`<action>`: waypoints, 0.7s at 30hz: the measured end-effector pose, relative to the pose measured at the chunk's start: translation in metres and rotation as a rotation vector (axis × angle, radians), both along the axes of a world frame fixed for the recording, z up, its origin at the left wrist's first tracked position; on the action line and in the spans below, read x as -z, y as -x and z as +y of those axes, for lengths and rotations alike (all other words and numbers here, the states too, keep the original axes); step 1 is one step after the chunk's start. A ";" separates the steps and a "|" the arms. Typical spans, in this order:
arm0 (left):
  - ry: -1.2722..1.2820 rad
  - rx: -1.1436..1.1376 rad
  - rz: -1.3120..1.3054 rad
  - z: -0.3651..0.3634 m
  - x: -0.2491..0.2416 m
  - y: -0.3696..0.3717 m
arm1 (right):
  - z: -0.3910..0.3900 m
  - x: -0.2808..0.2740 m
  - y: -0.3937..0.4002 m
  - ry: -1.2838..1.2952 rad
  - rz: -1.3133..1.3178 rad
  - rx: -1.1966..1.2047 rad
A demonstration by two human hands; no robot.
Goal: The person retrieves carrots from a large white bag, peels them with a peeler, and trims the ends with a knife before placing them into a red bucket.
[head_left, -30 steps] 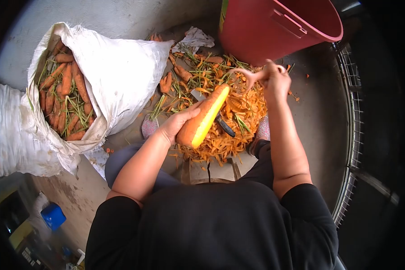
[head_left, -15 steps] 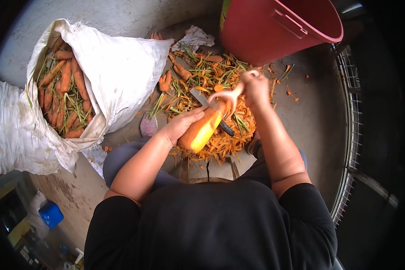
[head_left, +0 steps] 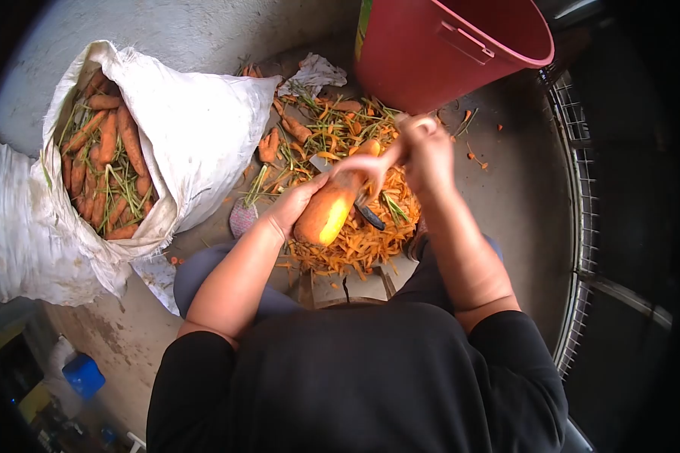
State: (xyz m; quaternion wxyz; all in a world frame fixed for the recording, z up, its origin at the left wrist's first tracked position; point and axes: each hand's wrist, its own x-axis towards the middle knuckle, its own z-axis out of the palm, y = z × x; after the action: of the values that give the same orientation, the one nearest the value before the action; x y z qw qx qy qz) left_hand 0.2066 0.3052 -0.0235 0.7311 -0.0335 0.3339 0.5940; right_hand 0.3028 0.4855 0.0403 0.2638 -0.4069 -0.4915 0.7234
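My left hand (head_left: 292, 207) is wrapped around the thick near part of a large carrot (head_left: 326, 219), which slants away over a heap of peelings (head_left: 378, 245). A bright, lighter patch shows on the carrot's upper side. My right hand (head_left: 428, 155), blurred by motion, grips the handle of a pale pinkish Y-shaped peeler (head_left: 389, 157). The peeler's forked head lies across the carrot's middle; its blade is too blurred to make out. Beneath the carrot, a knife with a black handle (head_left: 371, 218) rests on the peelings, most of its blade covered.
On the left stands an open white sack (head_left: 196, 113) full of carrots (head_left: 108, 140) and green stems. A red bucket (head_left: 419, 64) stands at the back right. Loose carrots (head_left: 268, 146) lie beside the peelings. A metal grid edge (head_left: 582, 204) runs along the right.
The peeler has shifted slightly along the carrot toward me, and more of the carrot's far end shows. The bright patch looks smaller. The whole view has shifted a little.
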 end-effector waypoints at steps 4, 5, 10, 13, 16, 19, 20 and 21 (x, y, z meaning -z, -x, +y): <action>-0.144 -0.022 -0.044 0.000 -0.002 -0.004 | -0.060 0.002 -0.005 -0.314 -0.054 -0.350; -0.130 -0.036 0.001 -0.002 -0.003 -0.004 | -0.060 0.006 -0.003 -0.258 -0.077 -0.314; -0.161 -0.065 0.189 -0.009 -0.012 -0.010 | 0.015 0.023 0.010 -0.023 -0.133 0.074; -0.174 -0.040 0.183 -0.013 -0.023 -0.015 | 0.102 0.078 -0.017 -0.402 -0.381 0.224; -0.194 -0.040 0.209 -0.016 -0.036 -0.010 | 0.111 0.063 -0.041 -0.054 -0.254 0.471; -0.025 -0.081 -0.043 -0.022 -0.025 -0.007 | 0.087 0.047 -0.057 0.025 -0.046 0.445; -0.029 -0.144 -0.099 -0.023 -0.025 -0.011 | 0.072 0.040 -0.060 0.048 -0.029 0.400; -0.065 -0.119 -0.070 -0.025 -0.034 -0.013 | 0.060 0.039 -0.061 0.052 0.000 0.371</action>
State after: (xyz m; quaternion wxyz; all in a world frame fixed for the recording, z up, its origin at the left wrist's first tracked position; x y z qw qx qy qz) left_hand 0.2198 0.2801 0.0102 0.7066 -0.0502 0.2859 0.6454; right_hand 0.3634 0.5451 0.0010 0.3821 -0.4973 -0.3893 0.6747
